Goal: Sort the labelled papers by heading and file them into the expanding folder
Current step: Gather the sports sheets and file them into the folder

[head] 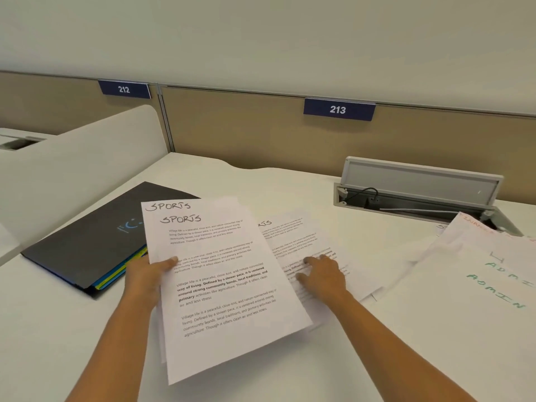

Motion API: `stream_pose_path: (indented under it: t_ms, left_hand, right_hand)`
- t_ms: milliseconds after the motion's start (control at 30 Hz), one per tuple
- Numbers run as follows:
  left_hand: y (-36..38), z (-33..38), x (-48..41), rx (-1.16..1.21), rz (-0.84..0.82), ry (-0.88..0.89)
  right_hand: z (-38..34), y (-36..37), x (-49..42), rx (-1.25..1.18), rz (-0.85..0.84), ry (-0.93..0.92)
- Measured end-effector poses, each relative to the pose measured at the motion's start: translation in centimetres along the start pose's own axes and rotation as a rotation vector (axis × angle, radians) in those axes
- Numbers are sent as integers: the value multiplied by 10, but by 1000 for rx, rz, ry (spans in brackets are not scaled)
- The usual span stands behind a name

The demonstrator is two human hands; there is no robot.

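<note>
My left hand (pixel 148 275) grips the left edge of a small stack of white sheets headed SPORTS (pixel 220 285), held tilted above the desk. My right hand (pixel 322 278) lies with straight fingers on another printed sheet (pixel 295 236) flat on the desk, just right of the held stack; its heading is partly hidden. The black expanding folder (pixel 95 239) lies shut at the left, with blue, green and yellow dividers showing at its near edge. A pile of sheets headed ADMIN (pixel 470 300) in green lies at the right.
An open cable hatch (pixel 417 195) with a raised grey lid sits at the back right. A sheet with a faint orange heading (pixel 487 230) lies above the ADMIN pile. A white divider panel (pixel 78 169) bounds the desk on the left, and a beige partition (pixel 261 132) stands behind.
</note>
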State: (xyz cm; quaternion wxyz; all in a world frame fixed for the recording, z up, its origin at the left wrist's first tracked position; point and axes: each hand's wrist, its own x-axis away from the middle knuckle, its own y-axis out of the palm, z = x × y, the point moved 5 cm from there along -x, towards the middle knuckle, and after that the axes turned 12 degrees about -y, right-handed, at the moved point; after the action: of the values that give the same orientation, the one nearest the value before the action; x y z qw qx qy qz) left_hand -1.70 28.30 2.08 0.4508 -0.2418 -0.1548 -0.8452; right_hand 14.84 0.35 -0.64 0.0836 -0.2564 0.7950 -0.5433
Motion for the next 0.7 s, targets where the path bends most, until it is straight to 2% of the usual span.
stream_pose_path:
  t_ms: [133,200,267,333,500,600,700]
  left_hand:
    - [26,-10,2,-45,-45,-40]
    - [42,-16,3,-83,-68,-44]
    - [58,-22,1,-148,-97,-37]
    - [73,-30,0,-221,-110,-26]
    - [105,-42,-1,-491,0,141]
    - [121,-46,-2,-675,77,248]
    - [134,-50,0,-862,127,269]
  right_hand:
    - [-6,-7,0,-146,60,-22]
    - [2,-13,1,-355,99,58]
    - [13,-21,4,-431,177,111]
    - [23,-28,7,-351,228,115]
    - [34,-15,7,-211,90,102]
    - [30,-11,6,-147,91,93]
    - [27,-10,5,-156,92,119]
